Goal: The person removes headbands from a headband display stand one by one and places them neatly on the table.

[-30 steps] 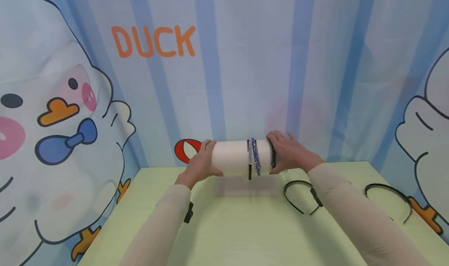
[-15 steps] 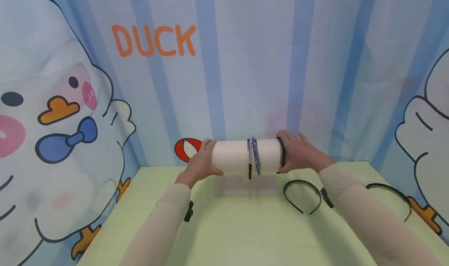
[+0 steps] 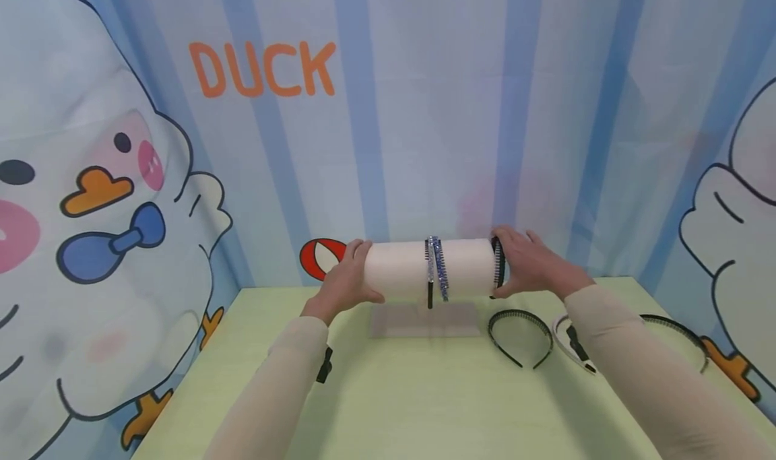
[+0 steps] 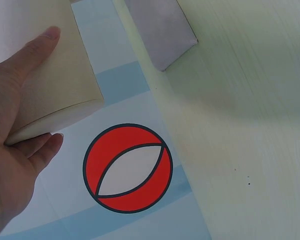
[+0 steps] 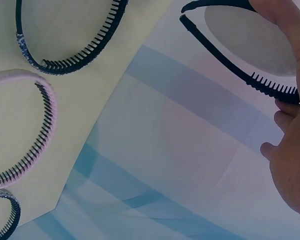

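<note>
A white cylinder [image 3: 394,268] on a pale flat base [image 3: 397,320] stands at the table's back. My left hand [image 3: 347,281] grips its left end; in the left wrist view the thumb lies along its side and fingertips show past the end. Two glittery headbands, one silver [image 3: 431,265] and one blue [image 3: 442,271], sit round the cylinder's middle. At its right end my right hand [image 3: 527,265] holds a black toothed headband [image 3: 498,268]. In the right wrist view this headband's tips [image 5: 187,22] hang free, and the cylinder's round end [image 5: 250,37] shows between its arms.
On the table's right lie a dark headband [image 3: 520,320], a pink one [image 5: 52,110] and another dark one [image 3: 679,329], partly behind the right sleeve. A striped duck-print cloth [image 3: 424,110] hangs right behind the table.
My right hand has moved right along the cylinder with the black headband, to the cylinder's right end. The pink headband has come out from behind the sleeve. The left hand keeps its place.
</note>
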Demonstrator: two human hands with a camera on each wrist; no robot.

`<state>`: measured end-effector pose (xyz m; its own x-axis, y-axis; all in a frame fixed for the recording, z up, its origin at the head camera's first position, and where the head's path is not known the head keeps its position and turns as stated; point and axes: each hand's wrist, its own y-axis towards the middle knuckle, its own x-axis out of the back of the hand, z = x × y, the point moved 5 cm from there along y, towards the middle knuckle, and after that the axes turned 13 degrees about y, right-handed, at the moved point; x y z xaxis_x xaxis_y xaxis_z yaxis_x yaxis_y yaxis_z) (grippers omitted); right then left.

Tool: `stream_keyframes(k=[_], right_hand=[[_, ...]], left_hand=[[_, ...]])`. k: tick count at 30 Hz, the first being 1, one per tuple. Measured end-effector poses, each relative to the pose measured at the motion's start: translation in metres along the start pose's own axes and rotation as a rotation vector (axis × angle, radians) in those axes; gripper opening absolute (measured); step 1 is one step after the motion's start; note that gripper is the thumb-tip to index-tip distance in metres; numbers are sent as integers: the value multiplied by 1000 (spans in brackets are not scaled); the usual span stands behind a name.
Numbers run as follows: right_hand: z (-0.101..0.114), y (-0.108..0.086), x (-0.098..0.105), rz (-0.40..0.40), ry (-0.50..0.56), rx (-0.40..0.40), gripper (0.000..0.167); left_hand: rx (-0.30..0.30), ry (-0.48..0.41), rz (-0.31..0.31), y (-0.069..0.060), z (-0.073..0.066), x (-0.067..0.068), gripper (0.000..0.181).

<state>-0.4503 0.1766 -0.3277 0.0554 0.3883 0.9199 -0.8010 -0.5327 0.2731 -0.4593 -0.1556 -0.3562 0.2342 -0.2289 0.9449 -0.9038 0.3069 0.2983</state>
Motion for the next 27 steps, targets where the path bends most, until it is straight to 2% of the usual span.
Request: stream_keyframes(k=[5,13,19,27], right_hand=[[-3,-5,2,1,-5,-1,110],[-12,-13,4,6,24,-46,115],[-22,-21,4,1,101,-117,118],[-33,-31,7,33,201,-221,118]], left_hand=[[-1,-5,3,0,0,-1,109],[1,-4,5,2,2,-2,109],[-3,-6,6,2,2,-4,109],[-3,1,8,2,3,-4,111]])
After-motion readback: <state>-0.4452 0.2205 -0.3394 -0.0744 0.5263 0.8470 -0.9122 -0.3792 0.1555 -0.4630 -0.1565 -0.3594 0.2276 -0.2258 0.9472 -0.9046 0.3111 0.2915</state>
